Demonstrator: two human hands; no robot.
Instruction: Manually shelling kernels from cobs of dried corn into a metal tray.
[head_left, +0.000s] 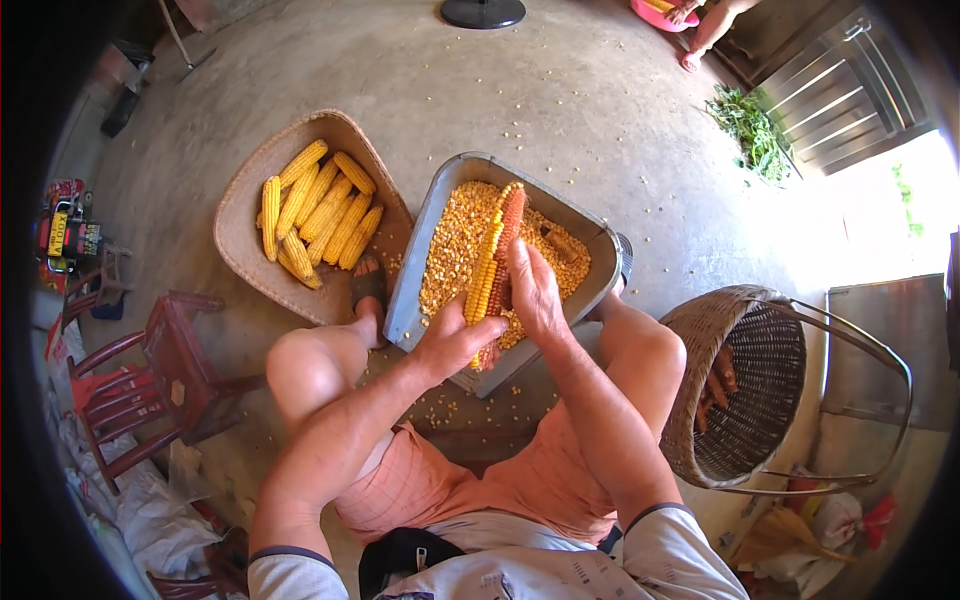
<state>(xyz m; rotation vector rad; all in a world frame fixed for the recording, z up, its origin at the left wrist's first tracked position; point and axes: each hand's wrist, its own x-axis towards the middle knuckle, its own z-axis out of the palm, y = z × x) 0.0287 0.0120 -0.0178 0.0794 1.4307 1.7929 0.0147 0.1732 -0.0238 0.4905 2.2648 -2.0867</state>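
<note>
My left hand (459, 336) grips the lower end of a partly shelled ear of corn (487, 277), whose left side bears yellow kernels. Against its right side lies a reddish surface of bare cob (511, 217); whether this is the same ear or a second cob I cannot tell. My right hand (534, 289) presses on that reddish part, fingers partly hidden. Both hands are over a grey scoop-shaped pan (420, 262) holding loose corn kernels (457, 225) and a piece of cob. To its left, a woven scoop-shaped basket (247, 202) holds several unshelled yellow ears (322, 210).
A tipped wicker basket (697, 322) with bare cobs is at the right. Wooden chairs (180, 360) and plastic sacks (150, 517) line the left. Kernels dot the concrete floor. Another person's hand and foot show by a pink basin (660, 19), upper right; green leaves (750, 131) lie near the doorway.
</note>
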